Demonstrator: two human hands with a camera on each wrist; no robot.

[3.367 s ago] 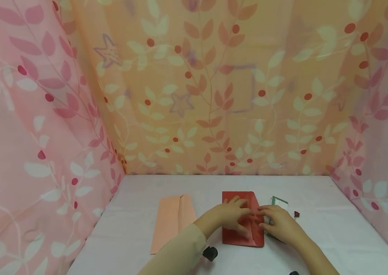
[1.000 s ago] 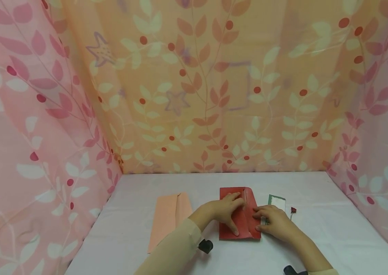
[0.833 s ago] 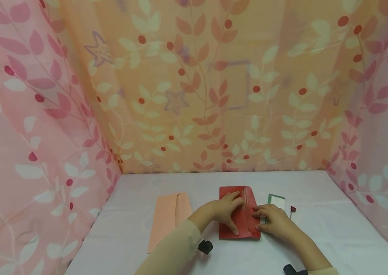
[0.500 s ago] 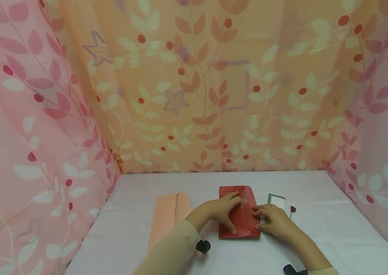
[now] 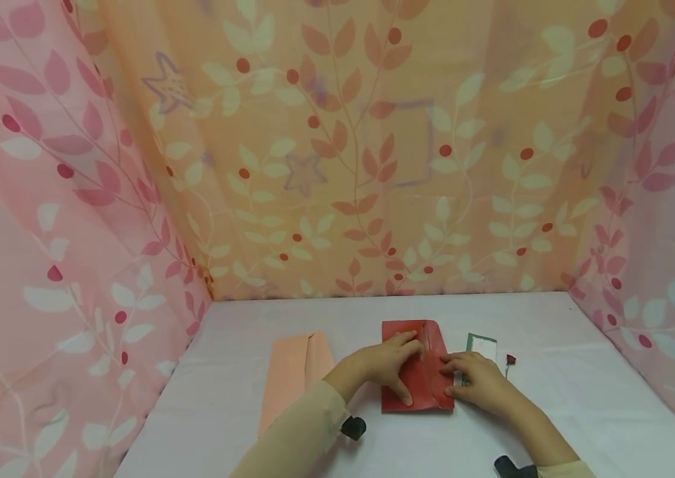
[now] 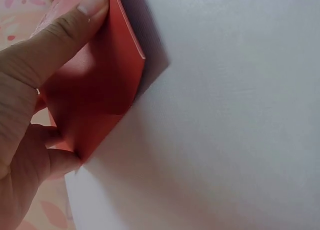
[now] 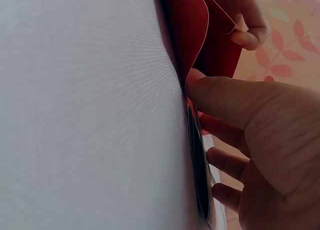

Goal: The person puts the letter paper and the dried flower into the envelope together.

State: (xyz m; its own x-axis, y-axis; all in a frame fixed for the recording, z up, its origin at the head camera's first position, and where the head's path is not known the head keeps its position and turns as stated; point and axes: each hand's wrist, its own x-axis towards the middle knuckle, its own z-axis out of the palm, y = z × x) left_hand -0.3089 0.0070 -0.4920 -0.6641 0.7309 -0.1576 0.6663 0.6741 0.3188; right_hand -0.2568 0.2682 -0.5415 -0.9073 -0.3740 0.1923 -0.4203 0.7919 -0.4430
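Note:
A red envelope (image 5: 430,375) lies on the white table with its flap side to the right. My left hand (image 5: 390,365) rests spread across it, thumb near the front edge and fingers toward the back. In the left wrist view, the left thumb (image 6: 75,27) presses the red paper and the surface bows. My right hand (image 5: 481,382) pinches the envelope's right edge; in the right wrist view, the thumb (image 7: 220,92) is on the flap, with the index finger behind it. Partly hidden under the right hand is a green-bordered white card (image 5: 483,345).
A peach envelope (image 5: 289,372) lies to the left, partly covered by the left sleeve. A small dark red flower (image 5: 511,359) on a stem lies right of the card. Floral cloth walls (image 5: 337,146) enclose the table (image 5: 242,318) at the back and sides.
Earlier, the left hand was farther right on the red envelope, near the flap; it has since shifted left. The right hand stays at the envelope's right edge. The camera view has tilted slightly.

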